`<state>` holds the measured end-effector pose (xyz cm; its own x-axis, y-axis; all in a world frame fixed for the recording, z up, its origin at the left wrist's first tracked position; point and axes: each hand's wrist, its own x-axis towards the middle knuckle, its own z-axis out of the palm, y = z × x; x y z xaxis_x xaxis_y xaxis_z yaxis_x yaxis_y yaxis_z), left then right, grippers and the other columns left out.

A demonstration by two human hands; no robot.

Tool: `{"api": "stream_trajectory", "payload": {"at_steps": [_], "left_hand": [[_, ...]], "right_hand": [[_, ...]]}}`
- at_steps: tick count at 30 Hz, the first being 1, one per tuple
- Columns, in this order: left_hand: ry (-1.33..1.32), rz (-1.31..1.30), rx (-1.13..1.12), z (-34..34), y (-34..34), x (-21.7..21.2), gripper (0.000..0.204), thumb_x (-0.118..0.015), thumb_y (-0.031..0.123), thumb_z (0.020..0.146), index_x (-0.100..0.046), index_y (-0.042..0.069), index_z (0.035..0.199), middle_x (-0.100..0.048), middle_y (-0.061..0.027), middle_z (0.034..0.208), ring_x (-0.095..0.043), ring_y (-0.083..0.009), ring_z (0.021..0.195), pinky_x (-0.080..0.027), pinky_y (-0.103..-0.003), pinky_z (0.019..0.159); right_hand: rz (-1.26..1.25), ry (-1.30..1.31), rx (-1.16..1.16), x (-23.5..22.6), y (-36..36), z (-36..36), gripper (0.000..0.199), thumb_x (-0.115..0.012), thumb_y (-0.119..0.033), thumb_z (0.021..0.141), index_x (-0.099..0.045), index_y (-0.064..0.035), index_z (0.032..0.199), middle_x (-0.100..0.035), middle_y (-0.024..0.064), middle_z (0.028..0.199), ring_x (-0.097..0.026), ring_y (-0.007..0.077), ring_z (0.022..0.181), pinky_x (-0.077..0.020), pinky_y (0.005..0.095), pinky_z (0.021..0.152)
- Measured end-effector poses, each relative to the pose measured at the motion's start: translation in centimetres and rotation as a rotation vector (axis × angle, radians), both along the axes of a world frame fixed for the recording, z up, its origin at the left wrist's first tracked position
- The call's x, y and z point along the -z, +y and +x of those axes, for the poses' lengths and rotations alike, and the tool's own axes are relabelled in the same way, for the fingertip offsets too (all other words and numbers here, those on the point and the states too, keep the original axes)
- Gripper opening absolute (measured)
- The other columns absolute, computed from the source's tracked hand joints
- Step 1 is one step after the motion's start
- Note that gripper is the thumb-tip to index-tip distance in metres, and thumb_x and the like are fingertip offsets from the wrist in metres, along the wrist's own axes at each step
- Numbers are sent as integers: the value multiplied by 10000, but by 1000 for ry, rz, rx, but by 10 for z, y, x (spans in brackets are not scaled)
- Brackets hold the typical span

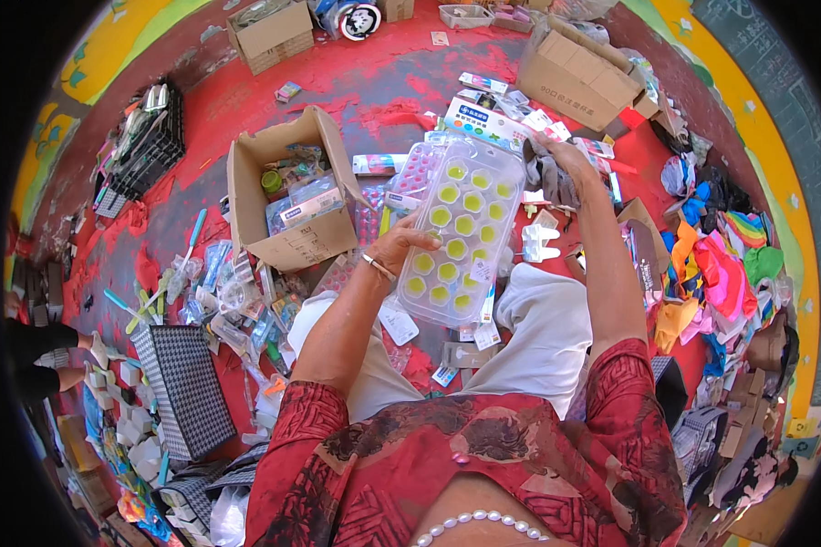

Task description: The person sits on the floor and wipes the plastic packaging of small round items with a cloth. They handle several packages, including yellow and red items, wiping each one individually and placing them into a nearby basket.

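My left hand [406, 244] grips the left edge of an ice cube tray [470, 228] in clear packaging. The tray has rows of yellow-green, many-sided cups and is held tilted above my lap. A white printed card [479, 123] shows at its upper end. Beyond the tray's upper right corner is my right hand [570, 164], bent over a dark grey bunched thing. Its fingertips are hard to make out, and I cannot tell whether they hold it. Pink-dotted packs [420, 169] lie partly hidden behind the tray.
An open cardboard box [292, 201] of packaged goods stands left of the tray. A larger carton [579, 77] lies far right. Loose packages [219, 273] cover the left floor near a checkered box [184, 387]. Bright cloth pieces [721, 273] pile up right. Another person's feet [87, 360] show far left.
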<state>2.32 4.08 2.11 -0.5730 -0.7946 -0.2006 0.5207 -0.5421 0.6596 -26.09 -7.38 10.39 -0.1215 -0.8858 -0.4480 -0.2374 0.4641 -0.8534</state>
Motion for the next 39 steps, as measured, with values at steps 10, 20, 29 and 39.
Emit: {"api": "stream_trajectory", "payload": {"at_steps": [10,20,29,39], "left_hand": [[11,16,49,-9,-8,1,733,-599,-55,633,-381,40,1326,-552,-131,1187,-573,-258,1047,-442,-408,935],[91,-74,-38,-14,-4,14,571,-590,-24,715,-437,46,1260,-579,-112,1126,-594,-250,1003,-494,-410,865],[278,117,-153,-12,-25,29,477,-597,312,869,-458,52,1244,-558,-146,1180,-580,-280,1037,-486,-441,882],[283,175,-168,-11,-33,40,360,-510,251,922,-439,54,1215,-574,-139,1111,-599,-291,992,-518,-448,821]], "right_hand": [[-680,1023,22,-3,26,8,280,-590,-326,820,-609,-67,924,-637,153,861,-622,313,770,-478,423,652],[-958,830,-48,17,21,88,240,-541,-317,855,-609,-87,843,-596,87,827,-600,286,750,-475,405,621],[-924,621,-519,52,164,125,159,-599,-223,826,-591,-67,796,-560,97,723,-576,271,661,-451,369,585],[-859,381,133,-25,109,79,302,-587,-318,851,-634,-21,834,-635,119,719,-593,191,639,-462,308,612]]}}
